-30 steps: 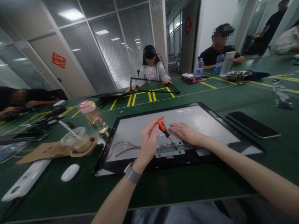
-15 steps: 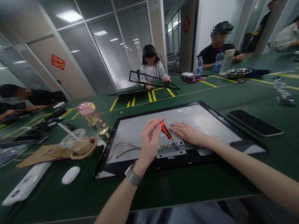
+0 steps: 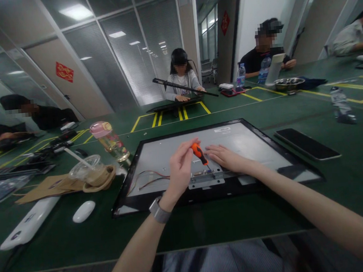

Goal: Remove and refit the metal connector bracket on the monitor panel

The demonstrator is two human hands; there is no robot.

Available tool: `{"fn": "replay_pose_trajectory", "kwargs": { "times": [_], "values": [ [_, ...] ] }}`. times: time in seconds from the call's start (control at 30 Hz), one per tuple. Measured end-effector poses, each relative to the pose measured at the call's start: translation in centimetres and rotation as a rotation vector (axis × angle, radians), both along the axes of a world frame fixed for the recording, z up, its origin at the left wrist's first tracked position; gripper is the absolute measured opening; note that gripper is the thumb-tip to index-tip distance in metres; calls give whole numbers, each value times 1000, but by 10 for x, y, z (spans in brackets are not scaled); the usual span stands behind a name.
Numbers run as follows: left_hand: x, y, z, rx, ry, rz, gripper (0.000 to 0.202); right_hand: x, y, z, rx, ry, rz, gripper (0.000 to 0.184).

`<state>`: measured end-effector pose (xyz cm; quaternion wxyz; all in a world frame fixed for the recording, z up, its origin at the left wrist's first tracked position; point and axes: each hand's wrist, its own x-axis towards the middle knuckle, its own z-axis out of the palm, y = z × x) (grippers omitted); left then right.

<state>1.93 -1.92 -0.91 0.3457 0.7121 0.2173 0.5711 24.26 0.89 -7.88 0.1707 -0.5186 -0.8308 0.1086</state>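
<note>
My left hand [image 3: 180, 165], with a watch [image 3: 160, 210] on its wrist, holds the top of an orange and black screwdriver [image 3: 199, 152] between its fingers. The screwdriver leans, its tip down at a metal bracket with ports [image 3: 206, 183]; whether it sits in a screw is too small to tell. Beneath lies a flat screen panel [image 3: 252, 146], grey back up with a black frame. My right hand [image 3: 224, 158] rests on that back with its fingers stretched out, just right of the screwdriver. Thin wires [image 3: 148, 172] run left from the bracket.
Left of the panel are a pink-lidded bottle [image 3: 110, 140], an iced drink cup [image 3: 89, 169], a white mouse [image 3: 84, 211] and a white power strip [image 3: 30, 223]. A phone [image 3: 306, 143] lies to the right. Across the green table [image 3: 239, 220] a person [image 3: 183, 78] handles a dark frame [image 3: 186, 87].
My hands stay at the bracket with the screwdriver, whose handle has turned slightly. The whole view has shifted a little. The person opposite has lowered the dark frame's angle.
</note>
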Motion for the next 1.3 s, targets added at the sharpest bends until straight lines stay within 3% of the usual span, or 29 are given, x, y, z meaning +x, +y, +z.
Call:
{"fn": "replay_pose_trajectory", "kwargs": {
  "times": [0.27,0.5,0.73,1.0,1.3],
  "values": [
    [3,1,-4,65,4,140,21,-1,-1,1,-1,-3,-2,55],
    [1,0,0,42,9,85,21,-1,-2,4,-10,-36,4,57],
    [3,2,-1,45,-56,140,11,0,-1,2,-12,-26,-6,57],
    [0,1,-1,8,-16,106,25,0,-1,2,-3,-20,0,57],
    [1,0,1,15,-12,120,20,-2,-3,3,25,-67,-3,56]
  ]
}}
